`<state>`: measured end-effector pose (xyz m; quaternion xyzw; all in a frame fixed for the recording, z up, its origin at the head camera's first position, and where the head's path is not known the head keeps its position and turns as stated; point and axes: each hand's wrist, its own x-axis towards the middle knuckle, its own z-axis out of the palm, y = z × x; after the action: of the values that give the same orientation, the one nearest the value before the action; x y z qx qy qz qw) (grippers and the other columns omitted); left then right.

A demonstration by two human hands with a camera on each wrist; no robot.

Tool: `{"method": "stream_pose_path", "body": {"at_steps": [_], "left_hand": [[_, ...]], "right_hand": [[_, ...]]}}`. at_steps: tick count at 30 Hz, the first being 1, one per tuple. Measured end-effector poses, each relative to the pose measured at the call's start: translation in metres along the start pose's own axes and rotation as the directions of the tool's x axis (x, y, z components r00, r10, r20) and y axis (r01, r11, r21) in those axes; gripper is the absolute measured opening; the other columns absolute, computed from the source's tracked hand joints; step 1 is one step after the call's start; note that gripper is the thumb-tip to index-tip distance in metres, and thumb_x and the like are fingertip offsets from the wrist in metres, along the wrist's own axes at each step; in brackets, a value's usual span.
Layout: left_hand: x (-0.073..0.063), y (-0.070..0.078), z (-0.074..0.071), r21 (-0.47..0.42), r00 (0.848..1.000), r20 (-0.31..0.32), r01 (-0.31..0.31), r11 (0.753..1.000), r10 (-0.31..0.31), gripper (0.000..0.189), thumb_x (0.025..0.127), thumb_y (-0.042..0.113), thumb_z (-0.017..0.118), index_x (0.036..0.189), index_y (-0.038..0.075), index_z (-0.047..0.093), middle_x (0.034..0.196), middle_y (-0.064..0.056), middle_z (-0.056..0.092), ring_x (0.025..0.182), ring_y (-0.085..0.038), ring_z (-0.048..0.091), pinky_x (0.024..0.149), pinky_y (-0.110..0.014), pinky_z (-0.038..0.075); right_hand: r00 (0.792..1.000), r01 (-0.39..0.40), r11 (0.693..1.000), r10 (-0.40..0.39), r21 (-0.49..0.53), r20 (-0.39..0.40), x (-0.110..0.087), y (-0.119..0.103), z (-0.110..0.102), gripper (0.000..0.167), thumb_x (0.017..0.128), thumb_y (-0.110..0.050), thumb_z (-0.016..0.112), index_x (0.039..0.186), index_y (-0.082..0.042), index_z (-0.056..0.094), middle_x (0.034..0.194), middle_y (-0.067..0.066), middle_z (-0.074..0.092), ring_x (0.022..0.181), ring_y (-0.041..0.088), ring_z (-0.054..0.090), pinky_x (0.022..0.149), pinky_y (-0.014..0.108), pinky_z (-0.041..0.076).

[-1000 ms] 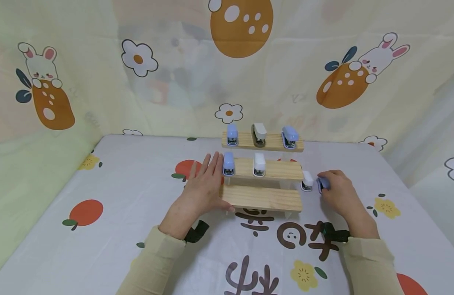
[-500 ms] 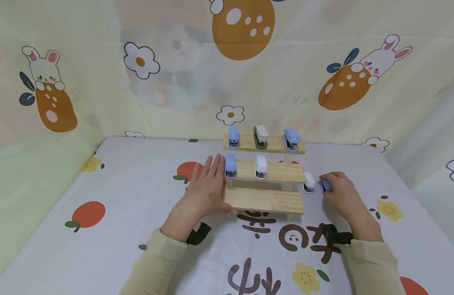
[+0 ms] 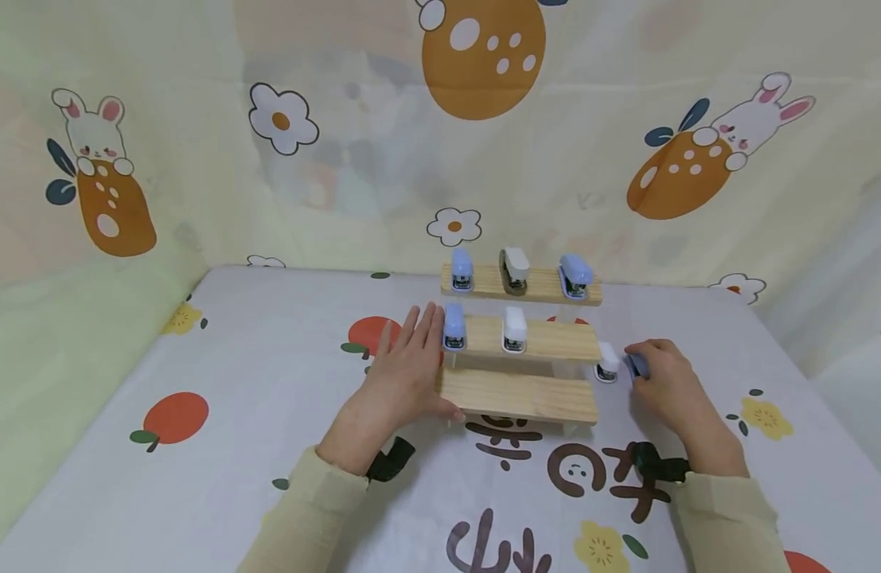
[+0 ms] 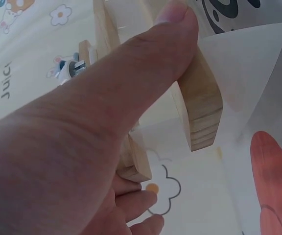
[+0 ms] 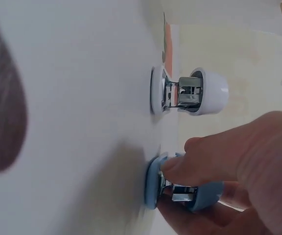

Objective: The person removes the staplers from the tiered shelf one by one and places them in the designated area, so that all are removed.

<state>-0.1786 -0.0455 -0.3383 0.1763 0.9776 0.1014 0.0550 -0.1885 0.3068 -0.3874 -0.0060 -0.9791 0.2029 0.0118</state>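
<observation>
My right hand [image 3: 665, 390] pinches a blue mini stapler [image 5: 207, 196] between thumb and fingers, at the tabletop right of a three-tier wooden rack [image 3: 519, 394]. Beside it, on the rack's right, stands a white stapler [image 5: 214, 93]. My left hand [image 3: 400, 382] lies along the rack's left end with straight fingers, its thumb [image 4: 155, 54] over the lowest tier's front. The middle tier bears a blue stapler [image 3: 454, 326] and a white stapler [image 3: 514, 329]. On the top tier are a blue stapler [image 3: 461, 269], a grey-white stapler [image 3: 515, 270] and another blue stapler [image 3: 575, 276].
The rack's boards rest on clear plastic side supports [image 4: 248, 63]. A white cloth [image 3: 268, 398] with fruit, flower and lettering prints covers the table. Behind it hangs a patterned curtain [image 3: 368, 183], with more fabric at both sides.
The head view shifts a little, so the scene sits slightly further right and lower. Both hands stay at the rack and the blue stapler.
</observation>
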Motion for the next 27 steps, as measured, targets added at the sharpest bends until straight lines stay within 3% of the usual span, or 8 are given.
{"method": "stream_pose_path", "body": {"at_steps": [6, 11, 18, 27], "left_hand": [[0.000, 0.000, 0.000, 0.011, 1.000, -0.001, 0.005, 1.000, -0.005, 0.141, 0.061, 0.061, 0.087, 0.159, 0.006, 0.003, 0.168, -0.009, 0.004, 0.156, -0.030, 0.003, 0.124, -0.056, 0.008], [-0.002, -0.001, 0.000, 0.009, 1.000, 0.014, 0.004, 1.000, -0.004, 0.140, 0.062, 0.061, 0.087, 0.159, 0.005, 0.002, 0.168, -0.010, 0.004, 0.156, -0.030, 0.003, 0.124, -0.056, 0.008], [-0.003, -0.002, -0.001, -0.006, 1.000, -0.002, 0.008, 1.000, -0.008, 0.140, 0.062, 0.059, 0.088, 0.159, 0.005, 0.003, 0.168, -0.009, 0.004, 0.156, -0.029, 0.003, 0.125, -0.055, 0.008], [-0.003, 0.002, -0.002, -0.033, 1.000, -0.007, 0.002, 0.999, -0.003, 0.140, 0.062, 0.058, 0.088, 0.159, 0.006, 0.003, 0.168, -0.009, 0.003, 0.156, -0.029, 0.003, 0.125, -0.055, 0.007]], "right_hand": [[1.000, -0.019, 1.000, 0.020, 0.017, -0.004, -0.002, -0.007, 0.000, 0.049, 0.086, 0.004, 0.057, 0.134, 0.008, 0.049, 0.143, 0.041, 0.029, 0.125, 0.058, 0.037, 0.100, 0.070, 0.039], [0.985, 0.045, 0.999, -0.039, 0.030, -0.169, -0.013, -0.023, -0.012, 0.042, 0.089, 0.002, 0.056, 0.131, 0.006, 0.052, 0.141, 0.039, 0.035, 0.125, 0.057, 0.040, 0.099, 0.071, 0.039], [0.904, 0.223, 0.972, -0.180, 0.068, -0.389, -0.023, -0.053, -0.032, 0.037, 0.089, 0.006, 0.058, 0.126, 0.005, 0.057, 0.139, 0.031, 0.044, 0.124, 0.051, 0.045, 0.095, 0.068, 0.042], [0.791, 0.424, 0.903, -0.333, 0.069, -0.513, -0.034, -0.085, -0.041, 0.035, 0.086, 0.012, 0.061, 0.120, 0.004, 0.062, 0.130, 0.024, 0.054, 0.117, 0.040, 0.052, 0.088, 0.056, 0.046]]}}
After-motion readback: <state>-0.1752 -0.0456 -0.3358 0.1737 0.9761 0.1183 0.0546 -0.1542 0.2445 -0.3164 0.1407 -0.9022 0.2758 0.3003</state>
